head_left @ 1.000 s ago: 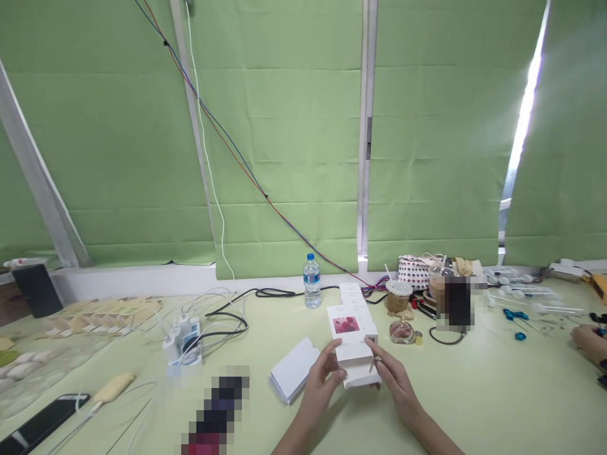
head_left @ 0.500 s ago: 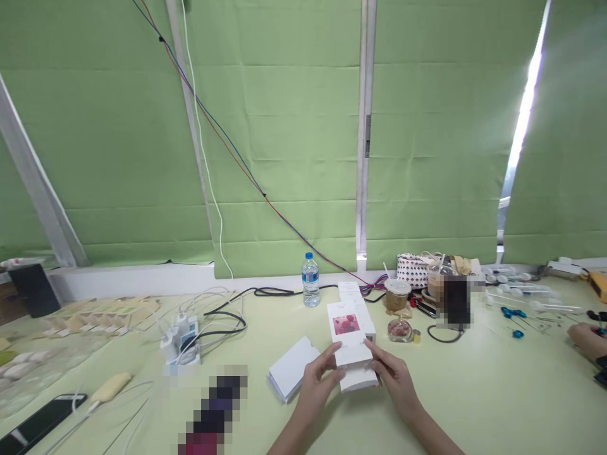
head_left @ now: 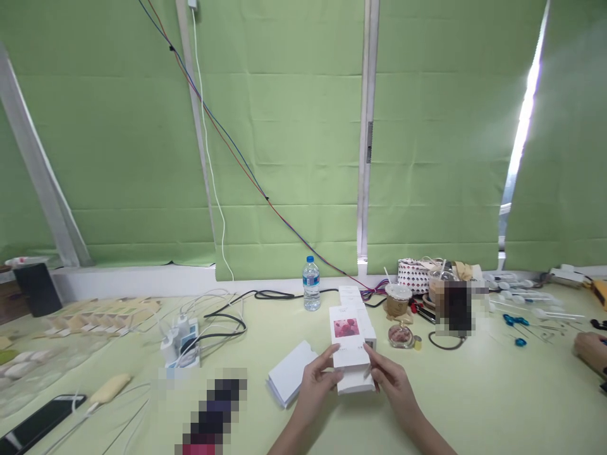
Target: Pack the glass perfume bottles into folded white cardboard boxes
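Observation:
A small white cardboard box [head_left: 351, 356] with a pink flower picture on its upper panel is between my hands, tilted up towards me. My left hand [head_left: 318, 378] pinches its left side with thumb and fingers. On the right side, my right hand [head_left: 389, 374] grips it the same way. The near end of the box looks folded. Beyond it stands a row of white boxes [head_left: 351, 296], partly covered by the one I hold. Left of my left hand lies a stack of flat white cartons [head_left: 293, 371].
A water bottle [head_left: 311, 284] stands at the back. To the left are a power strip [head_left: 188, 344] with cables and a phone [head_left: 40, 422]. A cup [head_left: 398, 300] and a small round jar [head_left: 401, 335] stand right, with blue-handled tools [head_left: 515, 321]. Another person's hand [head_left: 590, 351] shows far right.
My view has shifted slightly. Both hands keep their grip on the box, which has barely moved. At the far right, the other person's hand has shifted slightly.

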A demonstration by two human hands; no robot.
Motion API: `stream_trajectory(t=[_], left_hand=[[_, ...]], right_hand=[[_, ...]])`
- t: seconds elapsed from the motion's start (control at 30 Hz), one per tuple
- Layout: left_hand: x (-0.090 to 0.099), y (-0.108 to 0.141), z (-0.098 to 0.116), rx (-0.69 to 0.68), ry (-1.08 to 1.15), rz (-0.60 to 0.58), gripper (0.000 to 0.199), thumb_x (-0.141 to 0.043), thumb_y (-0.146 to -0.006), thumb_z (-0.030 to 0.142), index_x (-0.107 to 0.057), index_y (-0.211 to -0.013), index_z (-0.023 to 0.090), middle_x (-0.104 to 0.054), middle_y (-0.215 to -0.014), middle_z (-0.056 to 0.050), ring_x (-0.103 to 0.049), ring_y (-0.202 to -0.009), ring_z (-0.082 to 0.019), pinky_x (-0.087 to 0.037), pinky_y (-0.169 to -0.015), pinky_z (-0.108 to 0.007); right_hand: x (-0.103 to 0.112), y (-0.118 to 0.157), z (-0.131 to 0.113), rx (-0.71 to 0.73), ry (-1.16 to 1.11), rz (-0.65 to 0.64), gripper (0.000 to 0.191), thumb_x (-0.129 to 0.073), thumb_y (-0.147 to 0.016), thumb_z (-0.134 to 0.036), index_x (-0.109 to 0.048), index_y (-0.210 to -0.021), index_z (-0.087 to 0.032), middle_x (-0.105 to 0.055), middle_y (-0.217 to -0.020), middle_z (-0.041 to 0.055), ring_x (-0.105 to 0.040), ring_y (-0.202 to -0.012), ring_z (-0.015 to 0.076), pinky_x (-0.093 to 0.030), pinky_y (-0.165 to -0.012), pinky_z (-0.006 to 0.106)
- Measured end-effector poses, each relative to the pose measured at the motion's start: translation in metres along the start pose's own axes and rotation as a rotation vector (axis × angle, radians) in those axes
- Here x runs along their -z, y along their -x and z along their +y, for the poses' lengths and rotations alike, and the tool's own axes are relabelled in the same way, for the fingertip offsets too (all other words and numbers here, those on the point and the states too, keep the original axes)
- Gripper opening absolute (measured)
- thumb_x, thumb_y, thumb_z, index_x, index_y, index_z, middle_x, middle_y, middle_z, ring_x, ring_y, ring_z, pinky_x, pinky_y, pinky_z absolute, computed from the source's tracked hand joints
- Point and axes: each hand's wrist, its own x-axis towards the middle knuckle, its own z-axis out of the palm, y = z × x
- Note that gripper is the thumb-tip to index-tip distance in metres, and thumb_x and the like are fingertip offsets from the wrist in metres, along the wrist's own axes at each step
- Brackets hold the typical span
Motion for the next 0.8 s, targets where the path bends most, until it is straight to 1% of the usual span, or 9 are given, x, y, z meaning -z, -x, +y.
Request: stream_trajectory(t=[0.1, 0.2, 0.3, 0.37, 0.47, 0.57, 0.63, 0.8], left_hand=[[0.0007, 0.0001, 0.0027, 0.003, -0.003, 0.032, 0.065, -0.081, -0.062, 0.038, -0.063, -0.122, 0.021, -0.070, -0.095, -0.008, -0.060, -0.062, -0.014, -0.044, -0.055, -0.023], [0.0011, 0.0006, 0.0055, -0.002, -0.017, 0.034, 0.065, -0.080, -0.063, 0.038, -0.062, -0.124, 0.022, -0.070, -0.097, -0.008, -0.059, -0.062, -0.013, -0.043, -0.054, -0.023], [0.0020, 0.0004, 0.0043, -0.006, -0.026, 0.025, 0.065, -0.079, -0.065, 0.038, -0.060, -0.126, 0.022, -0.069, -0.098, -0.008, -0.059, -0.063, -0.013, -0.043, -0.054, -0.023], [0.0024, 0.0000, 0.0025, -0.013, -0.028, 0.022, 0.065, -0.079, -0.066, 0.038, -0.060, -0.126, 0.022, -0.069, -0.097, -0.008, -0.060, -0.063, -0.013, -0.043, -0.054, -0.023], [0.0020, 0.0000, 0.0017, -0.020, -0.021, 0.015, 0.065, -0.079, -0.066, 0.040, -0.061, -0.125, 0.022, -0.069, -0.097, -0.008, -0.060, -0.063, -0.014, -0.046, -0.055, -0.024], [0.0005, 0.0013, 0.0040, -0.028, -0.016, -0.001, 0.066, -0.078, -0.067, 0.043, -0.059, -0.127, 0.023, -0.067, -0.100, -0.008, -0.062, -0.067, -0.016, -0.050, -0.058, -0.028], [-0.0005, 0.0029, 0.0060, -0.038, -0.028, -0.025, 0.064, -0.076, -0.069, 0.044, -0.058, -0.128, 0.022, -0.067, -0.098, -0.007, -0.062, -0.068, -0.017, -0.053, -0.060, -0.030], [-0.0013, 0.0070, 0.0076, -0.079, -0.097, -0.095, 0.060, -0.070, -0.076, 0.046, -0.057, -0.129, 0.021, -0.066, -0.094, -0.007, -0.063, -0.070, -0.018, -0.056, -0.068, -0.035]], right_hand=[[0.0001, 0.0003, 0.0011, 0.034, -0.025, -0.071, 0.050, -0.060, -0.083, -0.049, -0.058, -0.129, -0.030, -0.063, -0.080, 0.0036, -0.054, -0.061, 0.0158, -0.049, -0.054, 0.027], [-0.0006, 0.0015, 0.0004, 0.038, -0.044, -0.126, 0.060, -0.065, -0.079, -0.049, -0.052, -0.135, -0.030, -0.065, -0.099, 0.0075, -0.059, -0.074, 0.0201, -0.052, -0.065, 0.030], [-0.0019, 0.0036, -0.0019, 0.019, -0.043, -0.166, 0.070, -0.068, -0.077, -0.046, -0.044, -0.141, -0.029, -0.062, -0.117, 0.0104, -0.062, -0.085, 0.0229, -0.054, -0.073, 0.032], [-0.0025, 0.0045, -0.0027, 0.006, -0.025, -0.175, 0.072, -0.068, -0.078, -0.043, -0.039, -0.143, -0.030, -0.059, -0.124, 0.0106, -0.062, -0.091, 0.0234, -0.053, -0.078, 0.033], [-0.0026, 0.0041, -0.0011, -0.002, 0.009, -0.166, 0.067, -0.066, -0.082, -0.039, -0.040, -0.143, -0.030, -0.059, -0.120, 0.0095, -0.060, -0.088, 0.0213, -0.053, -0.077, 0.032], [-0.0018, 0.0024, 0.0031, 0.017, 0.014, -0.147, 0.065, -0.067, -0.080, -0.040, -0.045, -0.140, -0.029, -0.063, -0.106, 0.0072, -0.057, -0.076, 0.0182, -0.052, -0.070, 0.029], [-0.0010, 0.0015, 0.0055, 0.023, 0.004, -0.126, 0.063, -0.068, -0.079, -0.040, -0.048, -0.138, -0.029, -0.063, -0.098, 0.0053, -0.056, -0.072, 0.0173, -0.051, -0.066, 0.028], [0.0012, 0.0015, 0.0072, -0.062, -0.047, -0.095, 0.055, -0.064, -0.082, -0.040, -0.052, -0.134, -0.026, -0.063, -0.088, 0.0042, -0.058, -0.076, 0.0197, -0.051, -0.071, 0.031]])
